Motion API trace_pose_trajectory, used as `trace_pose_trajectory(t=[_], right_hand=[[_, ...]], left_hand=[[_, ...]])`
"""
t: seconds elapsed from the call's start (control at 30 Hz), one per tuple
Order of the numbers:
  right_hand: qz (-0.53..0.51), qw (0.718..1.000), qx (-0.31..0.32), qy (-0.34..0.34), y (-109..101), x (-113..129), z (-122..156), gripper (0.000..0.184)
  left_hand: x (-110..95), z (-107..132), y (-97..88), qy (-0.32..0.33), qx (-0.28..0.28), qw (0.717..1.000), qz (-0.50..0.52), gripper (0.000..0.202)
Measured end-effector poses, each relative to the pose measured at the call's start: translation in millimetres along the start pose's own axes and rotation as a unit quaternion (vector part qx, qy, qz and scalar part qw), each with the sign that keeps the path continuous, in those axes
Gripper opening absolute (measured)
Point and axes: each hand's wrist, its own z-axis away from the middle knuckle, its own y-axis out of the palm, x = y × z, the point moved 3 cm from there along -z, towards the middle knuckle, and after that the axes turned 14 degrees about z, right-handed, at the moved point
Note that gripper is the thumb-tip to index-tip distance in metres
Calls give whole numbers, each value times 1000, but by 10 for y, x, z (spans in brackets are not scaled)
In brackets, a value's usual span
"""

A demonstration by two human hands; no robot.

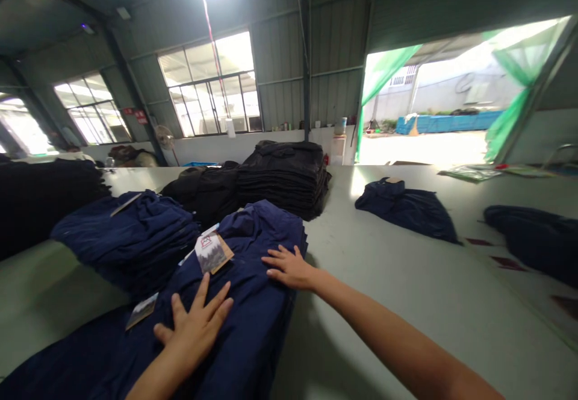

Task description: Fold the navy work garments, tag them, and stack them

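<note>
Blue clothes stack [253, 309]: on the table [352, 273], directly under both hands; layers piled, upper face creased, edges on the right roughly in line.
Left hand [195, 323]: fingers spread wide, palm down on the cloth, nothing gripped; fingertips just below the upper tag [211, 253].
Right hand [291, 269]: fingers spread, laid on the stack near its right edge, nothing gripped.
Tags: upper one lies face up on the stack; lower tag [142, 311] rests on blue cloth left of the left hand. Fastening cannot be told.
Apparently done: piling. A second blue pile [130, 231] lies to the left; a tall black stack [284, 177] stands behind, its layers fairly even.
Apparently left: smoothing of the creased top, in my judgement; one blue bundle [404, 207] and another dark bundle [537, 237] lie apart on the right, unstacked.
Undetermined: final count and whether the stack is complete.
</note>
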Motion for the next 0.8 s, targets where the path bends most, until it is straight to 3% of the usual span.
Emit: trace_pose_trajectory(t=[0.1,0.2,0.37,0.57,0.67,0.8], right_hand=[[-26,1000,9,-6,45,134,453,57],[-18,1000,-13,9,118,218,821,55],[-3,998,-29,55,205,128,1462,55],[27,986,-24,163,253,-367,2577,58],[30,972,-15,233,269,-675,3246,57],[37,945,-7,324,258,-1037,4140,58]], left_hand=[[-215,357,34,80,51,994,-58,47],[-434,684,226,151,80,980,-104,48],[-882,1044,654,285,8,952,-109,45],[-1393,1297,1466,412,-14,911,-33,42],[-1694,1436,1948,448,21,894,-7,41],[-2241,1770,2524,481,53,875,18,41]])
